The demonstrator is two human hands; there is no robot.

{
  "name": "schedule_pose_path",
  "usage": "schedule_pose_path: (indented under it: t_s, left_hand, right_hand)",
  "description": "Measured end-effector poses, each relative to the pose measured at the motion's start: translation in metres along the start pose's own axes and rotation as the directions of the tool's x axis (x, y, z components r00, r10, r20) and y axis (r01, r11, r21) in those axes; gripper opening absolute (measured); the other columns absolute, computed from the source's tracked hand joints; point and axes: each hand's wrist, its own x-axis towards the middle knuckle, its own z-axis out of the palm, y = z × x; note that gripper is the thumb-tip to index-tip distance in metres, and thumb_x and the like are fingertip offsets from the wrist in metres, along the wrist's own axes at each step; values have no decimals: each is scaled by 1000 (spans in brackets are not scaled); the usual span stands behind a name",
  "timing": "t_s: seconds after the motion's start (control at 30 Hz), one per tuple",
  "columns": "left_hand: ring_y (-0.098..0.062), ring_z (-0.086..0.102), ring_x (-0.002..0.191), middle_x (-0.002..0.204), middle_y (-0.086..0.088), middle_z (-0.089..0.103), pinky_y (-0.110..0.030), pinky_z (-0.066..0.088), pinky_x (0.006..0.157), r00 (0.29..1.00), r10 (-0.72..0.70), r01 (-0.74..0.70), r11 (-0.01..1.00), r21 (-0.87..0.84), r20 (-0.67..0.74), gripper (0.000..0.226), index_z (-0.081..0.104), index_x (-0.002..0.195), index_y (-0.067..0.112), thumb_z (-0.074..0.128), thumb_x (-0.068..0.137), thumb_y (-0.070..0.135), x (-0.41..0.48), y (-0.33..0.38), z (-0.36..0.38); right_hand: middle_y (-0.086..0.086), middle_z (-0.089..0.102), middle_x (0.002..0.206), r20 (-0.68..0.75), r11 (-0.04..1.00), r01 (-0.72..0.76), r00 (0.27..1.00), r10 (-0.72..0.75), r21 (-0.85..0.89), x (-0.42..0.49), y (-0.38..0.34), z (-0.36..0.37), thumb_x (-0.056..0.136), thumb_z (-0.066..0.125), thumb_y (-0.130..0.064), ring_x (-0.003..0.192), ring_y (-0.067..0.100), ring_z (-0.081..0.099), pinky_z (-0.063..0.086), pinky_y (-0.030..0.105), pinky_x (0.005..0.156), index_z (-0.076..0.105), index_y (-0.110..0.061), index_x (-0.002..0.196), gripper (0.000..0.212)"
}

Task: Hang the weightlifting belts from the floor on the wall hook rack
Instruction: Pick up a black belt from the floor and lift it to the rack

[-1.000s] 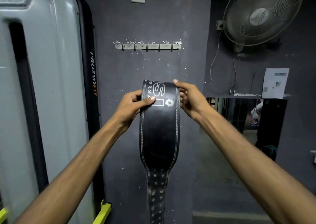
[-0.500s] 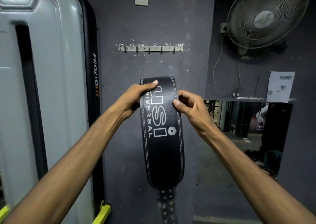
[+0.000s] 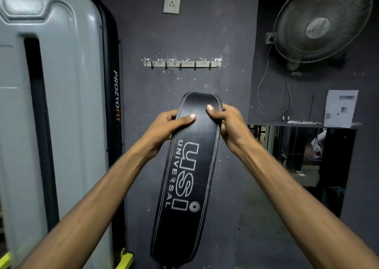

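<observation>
A black weightlifting belt (image 3: pixel 190 166) is being gripped near its upper end, the left hand (image 3: pixel 164 128) and the right hand (image 3: pixel 229 123) being closed on its opposite edges with thumbs pressed across its printed face. The belt is being held upright before the dark wall, below and apart from the metal hook rack (image 3: pixel 182 64). A wall fan (image 3: pixel 322 20) is being seen at upper right.

Bare wall between belt (image 3: pixel 185 178) and hook rack (image 3: pixel 182 64) – grey machine (image 3: pixel 51 104) crowds left
</observation>
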Motion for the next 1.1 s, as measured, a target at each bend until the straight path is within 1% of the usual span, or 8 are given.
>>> schedule_pose_path:
  t_s: [0.17,0.3,0.4,0.5,0.63,0.77,0.93,1.1]
  left_hand:
    - [-32,66,94,109,-24,71,-46,51,92,996,-45,31,984,-173,-78,47,70,109,-3,78,82,34,28,20,-1]
    - [-19,66,74,85,-9,71,-33,53,77,995,19,-37,983,-182,-102,15,69,92,8,76,84,18,35,17,0]
    - [-17,64,78,87,-6,69,-28,51,73,994,72,-84,982,-166,-78,14,66,97,10,75,85,10,25,6,6]
    - [-19,68,88,94,-8,71,-28,54,81,990,138,-138,984,-111,-12,21,65,105,6,74,86,8,12,-8,10]
    - [-15,54,65,74,-6,58,-22,47,61,996,79,-74,993,-96,52,17,65,97,11,72,89,24,8,-15,11]
    - [-7,41,42,47,9,50,-22,34,46,994,-105,106,994,-40,13,46,66,61,20,56,98,45,26,2,17]
    - [-27,65,87,99,-18,69,-41,54,87,983,-87,55,980,-192,-163,36,70,110,0,63,95,33,50,10,21]
    - [-8,52,55,78,-7,60,-17,41,49,986,23,-39,995,-94,-163,21,64,107,5,61,98,23,45,6,27]
  right_hand:
    - [18,76,113,85,988,155,985,-153,-17,-20,16,3,91,69,-8,100,27,73,58,45,95,70,-5,116,25]
    - [12,76,98,107,967,226,971,-214,-117,-29,13,-1,93,69,-17,89,20,70,56,34,80,74,-9,105,16]
    - [4,67,75,64,990,57,997,-50,-128,-11,-3,-3,95,64,-44,67,15,62,45,24,62,70,-17,82,31]
    - [20,48,90,89,991,-113,989,119,-69,7,-13,0,78,77,-62,79,35,44,38,36,75,63,-14,102,56]
    - [9,65,76,52,994,-109,993,108,20,12,-4,-4,91,69,-29,59,17,60,46,30,63,67,-3,104,29]
    - [6,72,90,68,996,39,997,-34,-82,-6,11,-5,97,62,-8,75,13,68,53,23,65,68,-2,108,14]
    - [11,67,84,168,972,140,980,-109,-186,-27,20,-10,91,68,-8,67,16,56,39,20,51,67,2,108,20]
    - [-1,61,61,120,973,72,992,-47,-219,-14,-1,-23,99,64,-34,51,16,57,37,26,50,66,-12,84,27]
